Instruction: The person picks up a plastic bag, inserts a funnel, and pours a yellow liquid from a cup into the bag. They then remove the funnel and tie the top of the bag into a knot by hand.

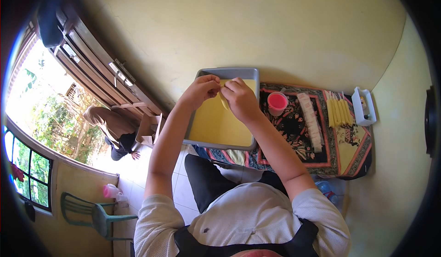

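Observation:
My left hand [205, 90] and my right hand [237, 96] are close together above a grey tub [222, 146] of yellow liquid [213, 126]. Between them hangs a slim yellow-filled tube [224, 101], its upper end pinched by the fingers of both hands. Right of the tub, on a patterned cloth [351, 151], are a pink cup [277, 103] and a long strip of pale plastic packaging [310, 122]. Farther right, several filled yellow tubes [338, 110] lie side by side.
A white basket [364, 106] holding small items is at the cloth's far right. At left, a person [112, 126] crouches by the open door [98, 55], near a cardboard box [149, 129]. A green chair [98, 218] and a pink jug [111, 191] stand lower left.

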